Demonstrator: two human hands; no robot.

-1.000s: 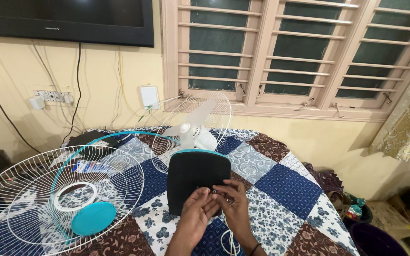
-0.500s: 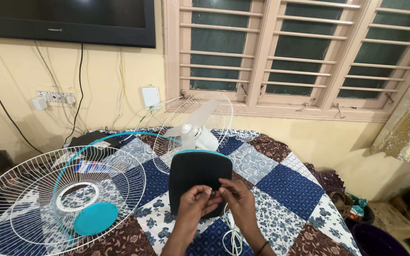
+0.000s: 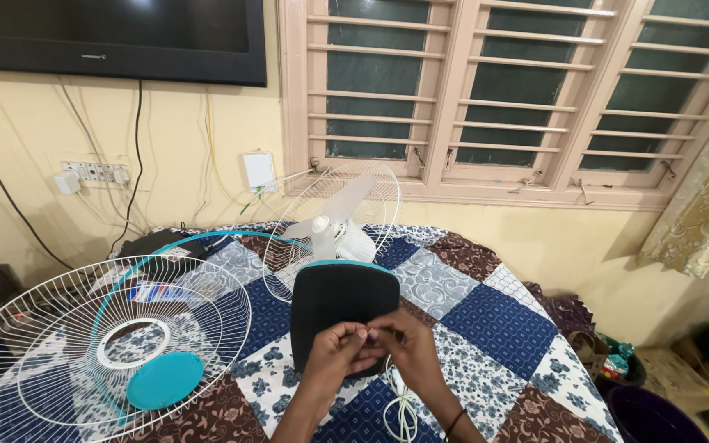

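both hands meet at the lower edge of the black fan base (image 3: pixel 344 308), which lies flat on the patchwork quilt (image 3: pixel 494 324) of a bed. left hand (image 3: pixel 336 354) and right hand (image 3: pixel 408 349) have fingertips pinched together on something very small between them; too small to make out, possibly a screw or clip. so both are clenched in a fine pinch, not gripping the base itself, only resting against it.

beyond the base, the fan head stands tilted: white blades (image 3: pixel 340 226) inside the rear wire guard (image 3: pixel 330 230), facing the window (image 3: pixel 502 90). to the left, well apart from the hands, the front wire guard (image 3: pixel 100 344) with its teal centre cap (image 3: pixel 164 380) lies on the quilt. a white cord (image 3: pixel 402 406) loops just below the right wrist.

risks, as i judge them:
- the pinched piece could slip and vanish into the busy quilt pattern; the soft bedding gives no firm backing.
- the cord sits close under the right forearm; a snag there could tug the base.
- the fan head looks propped rather than fixed; jostling the base may tip it.
- the front wire guard overhangs the bed's near-left edge and could slide off if the quilt shifts.
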